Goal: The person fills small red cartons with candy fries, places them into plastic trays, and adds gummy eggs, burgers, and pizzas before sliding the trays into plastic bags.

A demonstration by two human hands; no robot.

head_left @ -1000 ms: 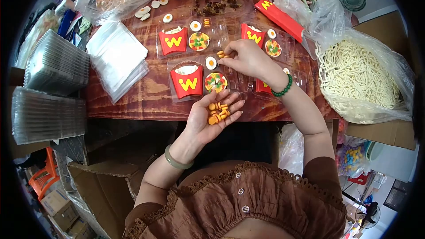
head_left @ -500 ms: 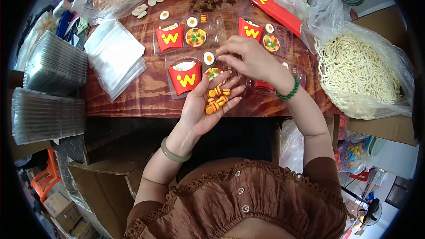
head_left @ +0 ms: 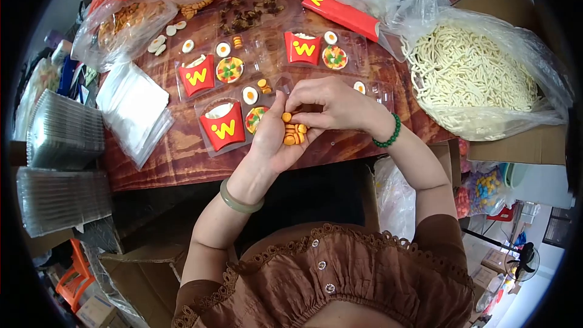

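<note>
My left hand [head_left: 273, 140] is cupped palm up, holding several small orange-and-yellow miniature burgers [head_left: 295, 135]. Above that palm, my right hand [head_left: 331, 104] has thumb and fingers pinched at one orange miniature burger [head_left: 286, 117]. Just left of my hands lies a clear plastic tray [head_left: 212, 150] with a red fries box [head_left: 222, 126], a miniature fried egg [head_left: 250, 95], a pair of miniature burgers [head_left: 264, 86] and a miniature pizza [head_left: 255, 118] partly behind my left hand. Another tray is mostly covered by my right hand, its fried egg [head_left: 359, 87] showing.
Farther back are two more trays with red fries boxes [head_left: 197, 76] [head_left: 302, 48]. A bag of cream-coloured strips [head_left: 477, 79] stands at right. Clear sleeves [head_left: 130, 106] and stacked plastic trays [head_left: 64, 130] are at left. Bags of small pieces [head_left: 127, 21] line the back, near a stack of red boxes [head_left: 343, 13].
My right hand has come back from the near left tray to my left palm. Miniature burgers now show beside that tray's fried egg. The whole view has shifted.
</note>
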